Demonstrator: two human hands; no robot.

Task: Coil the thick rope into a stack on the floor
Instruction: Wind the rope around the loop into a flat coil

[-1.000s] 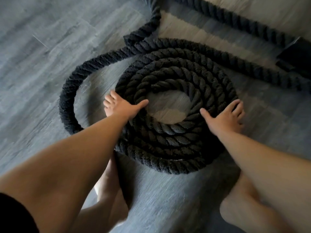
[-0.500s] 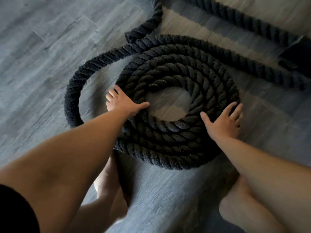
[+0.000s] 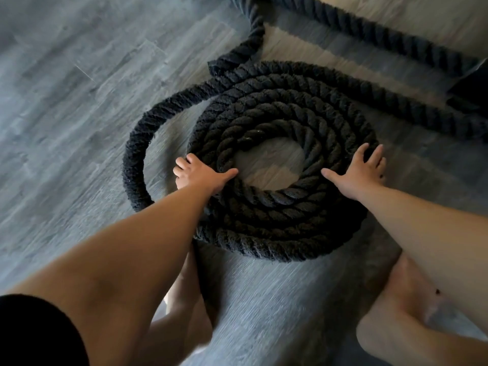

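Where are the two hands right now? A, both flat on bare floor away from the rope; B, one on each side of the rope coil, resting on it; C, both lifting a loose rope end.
B: the left hand and right hand rest on opposite sides of the coil.

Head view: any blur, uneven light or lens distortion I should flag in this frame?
Head view, blur: streaks smear the floor and the feet at the bottom, while the coiled rope, left hand and right hand stay readable. Head view, light: warm patch at top right, the rest dim. Head view, lens: forearms balloon toward the lower edges.
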